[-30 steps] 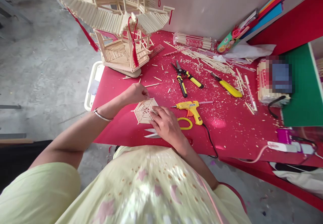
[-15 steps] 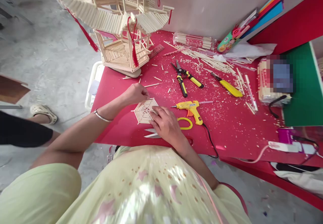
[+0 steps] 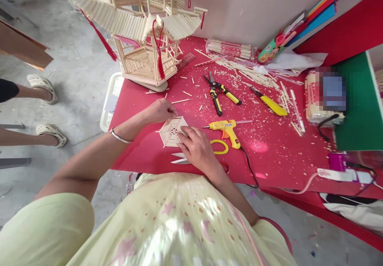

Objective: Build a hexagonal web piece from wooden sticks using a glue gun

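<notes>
A small hexagonal panel of thin wooden sticks (image 3: 170, 133), patterned like a web, lies on the red tabletop close to my body. My right hand (image 3: 197, 146) grips its right side, fingers bent over the edge. At the panel's upper edge my left hand (image 3: 161, 110) is closed in a pinch; whatever is between its fingertips is too small to make out. Scissors (image 3: 181, 159) lie partly beneath my right hand, their yellow handle loop showing. Just right of that hand rests a yellow hot glue gun (image 3: 226, 129) with a clear glue stick in its back.
A stick-built pavilion model (image 3: 146, 64) with red tassels stands at the back left. Pliers (image 3: 220, 92), a yellow-handled knife (image 3: 271, 103), loose sticks (image 3: 248, 72) and scraps cover the table behind. Stick bundles (image 3: 312, 94) lie right. Another person's legs (image 3: 32, 136) show at left.
Both my hands and the panel stay nearly in place. At the left, the other person's legs have shifted, with a second shoe now visible. A reddish light spot appears right of the glue gun.
</notes>
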Motion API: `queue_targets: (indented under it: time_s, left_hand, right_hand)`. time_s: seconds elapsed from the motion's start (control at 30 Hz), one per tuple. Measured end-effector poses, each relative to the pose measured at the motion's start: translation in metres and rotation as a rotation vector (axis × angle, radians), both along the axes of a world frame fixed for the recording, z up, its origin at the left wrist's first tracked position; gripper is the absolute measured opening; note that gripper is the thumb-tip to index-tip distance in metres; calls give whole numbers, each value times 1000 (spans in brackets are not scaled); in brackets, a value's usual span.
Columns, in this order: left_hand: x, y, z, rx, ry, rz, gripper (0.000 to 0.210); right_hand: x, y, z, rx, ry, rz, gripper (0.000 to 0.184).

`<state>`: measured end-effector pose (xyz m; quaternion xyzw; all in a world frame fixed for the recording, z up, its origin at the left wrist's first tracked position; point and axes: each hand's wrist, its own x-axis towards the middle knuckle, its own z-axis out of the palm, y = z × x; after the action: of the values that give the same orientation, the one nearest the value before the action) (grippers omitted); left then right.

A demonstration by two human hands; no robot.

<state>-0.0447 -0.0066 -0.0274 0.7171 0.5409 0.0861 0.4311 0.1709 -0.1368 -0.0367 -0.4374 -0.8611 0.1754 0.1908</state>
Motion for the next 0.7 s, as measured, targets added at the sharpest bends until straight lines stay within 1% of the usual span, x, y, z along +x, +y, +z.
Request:
queue_targets:
  time_s: [0.13, 0.33, 0.57, 0.7]
  left_hand:
    - [-1, 1, -3, 0, -31, 16, 25]
    - [1, 0, -1, 15, -16, 30, 22]
    - [-1, 1, -6, -8, -67, 38, 21]
    - [-1, 0, -5, 6, -60, 51, 21]
  right_hand:
    - [0, 0, 0, -2, 5, -2, 36]
    - [0, 0, -1, -3, 8, -1, 36]
    - [0, 0, -3, 5, 1, -4, 36]
    - [0, 0, -4, 4, 8, -5, 35]
